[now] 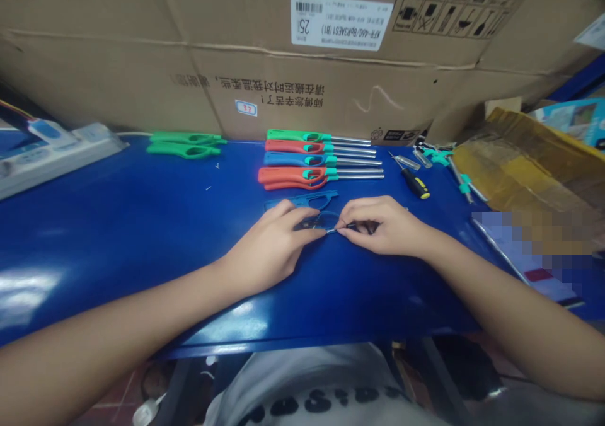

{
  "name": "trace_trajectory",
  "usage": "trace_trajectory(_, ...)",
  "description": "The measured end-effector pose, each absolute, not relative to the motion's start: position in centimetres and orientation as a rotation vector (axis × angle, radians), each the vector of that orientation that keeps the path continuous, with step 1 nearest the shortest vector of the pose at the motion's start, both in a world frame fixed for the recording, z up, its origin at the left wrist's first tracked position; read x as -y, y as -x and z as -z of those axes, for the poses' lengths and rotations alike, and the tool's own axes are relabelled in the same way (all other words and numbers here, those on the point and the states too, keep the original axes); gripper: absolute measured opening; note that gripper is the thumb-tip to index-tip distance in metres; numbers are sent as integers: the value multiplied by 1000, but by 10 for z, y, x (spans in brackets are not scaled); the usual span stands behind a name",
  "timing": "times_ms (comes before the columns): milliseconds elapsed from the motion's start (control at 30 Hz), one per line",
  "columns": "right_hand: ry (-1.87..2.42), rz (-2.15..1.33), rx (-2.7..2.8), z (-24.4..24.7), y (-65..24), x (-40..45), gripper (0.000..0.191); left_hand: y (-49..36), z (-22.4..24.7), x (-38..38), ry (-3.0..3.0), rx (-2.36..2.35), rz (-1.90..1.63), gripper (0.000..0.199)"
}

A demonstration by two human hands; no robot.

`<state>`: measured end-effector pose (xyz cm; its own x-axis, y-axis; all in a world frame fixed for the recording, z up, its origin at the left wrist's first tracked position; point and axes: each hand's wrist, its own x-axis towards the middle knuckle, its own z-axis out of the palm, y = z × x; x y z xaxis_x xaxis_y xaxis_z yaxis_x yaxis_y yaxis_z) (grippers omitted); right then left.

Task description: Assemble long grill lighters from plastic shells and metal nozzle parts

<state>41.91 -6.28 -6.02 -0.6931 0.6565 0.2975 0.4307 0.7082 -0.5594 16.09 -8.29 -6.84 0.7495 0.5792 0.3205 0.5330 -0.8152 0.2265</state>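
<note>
**Q:** Which item is in hand, and where is it?

**A:** A small clear-and-dark plastic part is held off-centre above the blue table, between the hands. A thin metal wire extends from it toward the right.

**Q:** State the condition of the hands.

**A:** Both are closed in a pinch, and neither is released. The left hand grasps the part from 9 o'clock. The right hand grasps the wire from 3 o'clock. The two hands almost touch.

**Q:** List the surrounding items, with 12 o'clock pointing away from the operator.

**A:**
- 12 o'clock, just beyond the hands: a blue lighter handle shell, lying flat.
- 12 o'clock, farther out: a parallel row of long-nozzle lighters in green, red and blue.
- 10 o'clock: two green lighter handles.
- 2 o'clock: a yellow-and-black screwdriver and metal tubes with teal fittings.
</note>
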Motion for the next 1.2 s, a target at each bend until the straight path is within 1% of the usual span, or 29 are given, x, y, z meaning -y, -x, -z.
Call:
trace_trajectory(300, 882, -537, 2503, 58, -417, 66, 14, -161, 67, 82, -2830, -907, -524, 42)
trace_trajectory(400, 861, -563, 2478, 58, -418, 66, 14, -161, 67, 81, -2840, -911, -521, 41)
trace_trajectory(700, 928, -497, 2528, 57, -419, 67, 16, -155, 68, 81, -2993, -944, -615, 29)
trace_trajectory(900, 924, -496, 2508, 57, -418, 66, 13, -156, 60, 88, -3082, -889, -474, 31)
trace_trajectory(1033, 913, -498, 2500, 58, -417, 66, 13, -157, 60, 87, -3000, -911, -388, 31)
trace_trajectory(1200, 903, -519, 2496, 58, -416, 67, 13, -157, 59, 86, -2912, -941, -373, 30)
